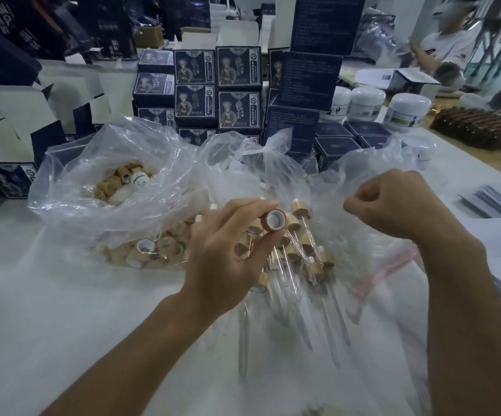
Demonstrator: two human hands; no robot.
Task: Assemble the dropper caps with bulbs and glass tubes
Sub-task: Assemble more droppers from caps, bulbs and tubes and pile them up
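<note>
Wooden matt cap (274, 221); glossy crinkled plastic bag (99, 163); clear glass tubes (331, 307).

At the centre of the frame the left hand (228, 250) is pinching a wooden cap (274, 220) with its open end facing the camera. The right hand (393, 202), at centre right, is curling its fingers near a plastic bag (327, 175). Finished droppers (306, 250) are lying between the hands. Dark boxes (195, 85) are standing stacked in the upper centre.
</note>
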